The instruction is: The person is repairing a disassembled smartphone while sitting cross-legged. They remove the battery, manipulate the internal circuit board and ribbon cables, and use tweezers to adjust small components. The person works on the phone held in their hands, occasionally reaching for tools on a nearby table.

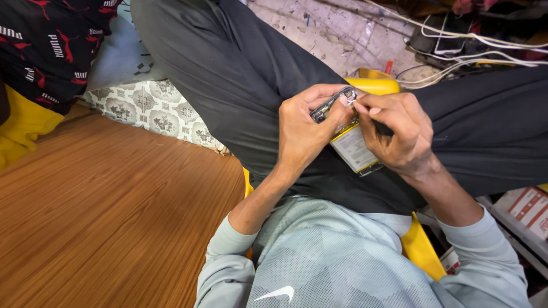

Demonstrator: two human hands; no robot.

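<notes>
The left hand (301, 132) curls around the side of an opened phone (348, 137), gripping it over the lap of the dark trousers (240, 80), while the right hand (397, 134) bends at the wrist and pinches its fingertips (361, 106) on the phone's top edge. Open wooden board (103, 211) lies to the left; cables (474, 51) and boxes (528, 208) crowd the right.
</notes>
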